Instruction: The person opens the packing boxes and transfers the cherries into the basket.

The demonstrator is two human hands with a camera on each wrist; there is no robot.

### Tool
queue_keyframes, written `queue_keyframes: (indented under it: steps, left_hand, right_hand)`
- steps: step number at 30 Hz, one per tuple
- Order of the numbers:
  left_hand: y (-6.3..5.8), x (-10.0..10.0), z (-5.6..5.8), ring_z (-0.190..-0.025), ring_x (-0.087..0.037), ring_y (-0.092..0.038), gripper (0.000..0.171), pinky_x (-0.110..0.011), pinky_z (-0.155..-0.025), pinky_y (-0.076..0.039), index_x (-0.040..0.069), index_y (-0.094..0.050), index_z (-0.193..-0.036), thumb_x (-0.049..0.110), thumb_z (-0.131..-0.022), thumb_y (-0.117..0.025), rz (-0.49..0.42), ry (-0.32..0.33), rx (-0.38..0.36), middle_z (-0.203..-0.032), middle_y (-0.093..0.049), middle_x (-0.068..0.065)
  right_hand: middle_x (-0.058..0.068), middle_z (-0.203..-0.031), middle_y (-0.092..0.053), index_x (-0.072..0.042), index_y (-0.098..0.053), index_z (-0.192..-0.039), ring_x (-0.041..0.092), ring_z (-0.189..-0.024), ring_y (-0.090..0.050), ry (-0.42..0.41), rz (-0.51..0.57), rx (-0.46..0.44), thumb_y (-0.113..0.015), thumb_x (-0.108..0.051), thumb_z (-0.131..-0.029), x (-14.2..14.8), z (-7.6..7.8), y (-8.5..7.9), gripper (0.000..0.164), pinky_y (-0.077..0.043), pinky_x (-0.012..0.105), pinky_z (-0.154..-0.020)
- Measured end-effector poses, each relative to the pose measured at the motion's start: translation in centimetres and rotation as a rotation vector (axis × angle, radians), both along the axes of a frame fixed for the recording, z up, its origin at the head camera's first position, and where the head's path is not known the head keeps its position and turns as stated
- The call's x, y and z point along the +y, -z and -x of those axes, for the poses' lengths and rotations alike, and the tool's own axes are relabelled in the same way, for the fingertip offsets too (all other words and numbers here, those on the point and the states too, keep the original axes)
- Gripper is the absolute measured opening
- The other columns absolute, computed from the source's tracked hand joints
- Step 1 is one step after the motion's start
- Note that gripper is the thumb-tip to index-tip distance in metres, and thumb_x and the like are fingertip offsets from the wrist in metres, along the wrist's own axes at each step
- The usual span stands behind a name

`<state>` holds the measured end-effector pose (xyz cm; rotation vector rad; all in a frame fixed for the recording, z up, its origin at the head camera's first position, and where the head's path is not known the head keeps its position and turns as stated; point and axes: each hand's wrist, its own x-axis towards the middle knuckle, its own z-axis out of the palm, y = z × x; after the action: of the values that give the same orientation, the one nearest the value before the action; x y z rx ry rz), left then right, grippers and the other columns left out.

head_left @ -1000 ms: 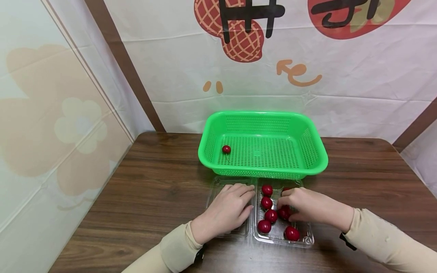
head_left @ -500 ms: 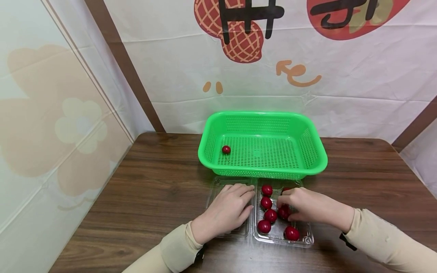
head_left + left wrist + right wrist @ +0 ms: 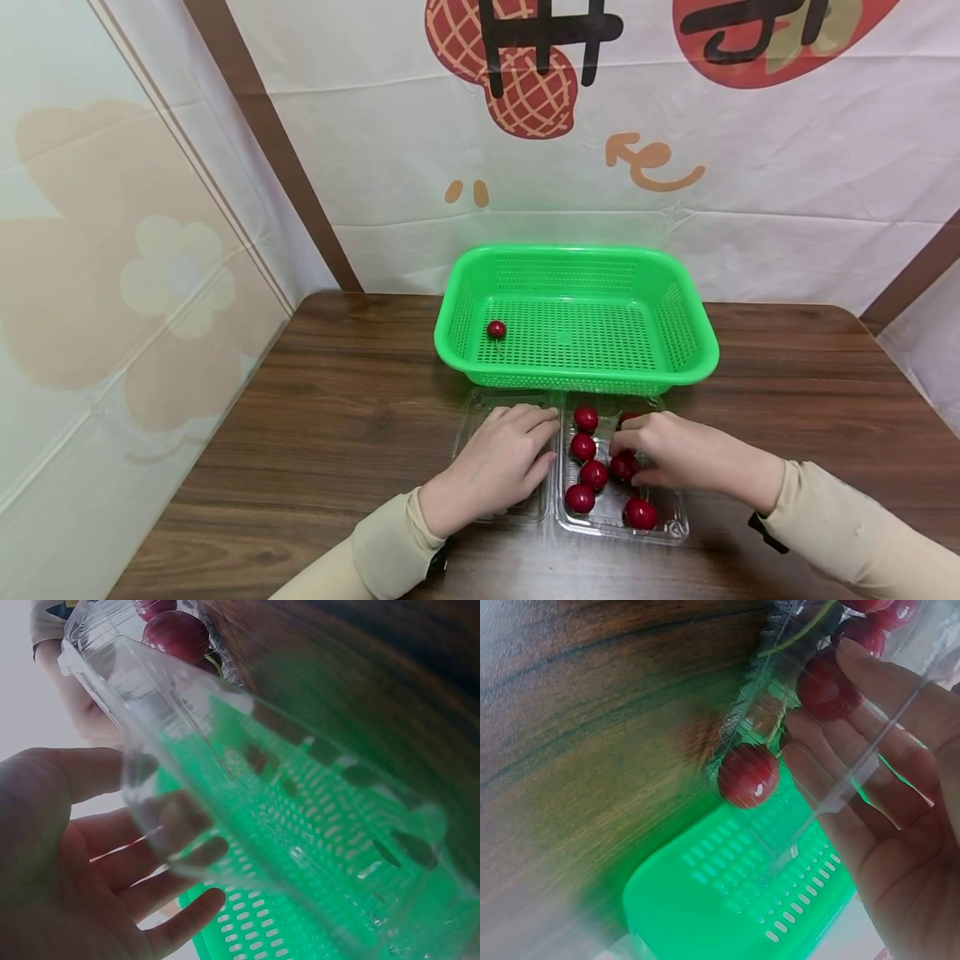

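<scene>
A white cloth (image 3: 750, 150) with pictures on it hangs behind the green basket (image 3: 573, 376). The brown wood surface (image 3: 360, 400) is under the basket and goes out past it on both sides. The basket is full of little holes. A clear plastic box (image 3: 611, 505) lies just in front of the basket, spread into 2 halves. The left hand (image 3: 495, 462) lies over the left half, in front of the basket, with its fingers long and loose. The right hand (image 3: 667, 454) is in front of the basket too, pinching 1 red cherry (image 3: 622, 467). The 2 hands are apart from each other. 6 more cherries (image 3: 593, 475) sit in the right half, in front of the basket; 1 is partly hidden. 1 other cherry (image 3: 497, 329) with a thin stem (image 3: 500, 347) lies inside the basket, near its left end.
</scene>
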<state>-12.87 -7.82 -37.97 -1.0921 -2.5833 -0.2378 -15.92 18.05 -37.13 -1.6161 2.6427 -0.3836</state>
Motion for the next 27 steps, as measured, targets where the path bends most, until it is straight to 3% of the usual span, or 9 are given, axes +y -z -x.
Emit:
queue_keyframes:
  steps: [27]
  left_hand:
    - [0.0,0.0,-0.1,-0.113,-0.019,-0.051,0.035,-0.036,-0.089,-0.045,0.008,-0.065,-0.113,0.030,-0.087,-0.056,0.001,-0.001,0.005,-0.123,-0.061,-0.004]
  right_hand:
    - [-0.002,-0.083,-0.064,-0.009,-0.067,-0.092,0.007,-0.073,-0.060,0.002,0.073,0.076,-0.077,-0.016,-0.067,1.1,-0.4,-2.0,0.028,-0.054,0.024,-0.060]
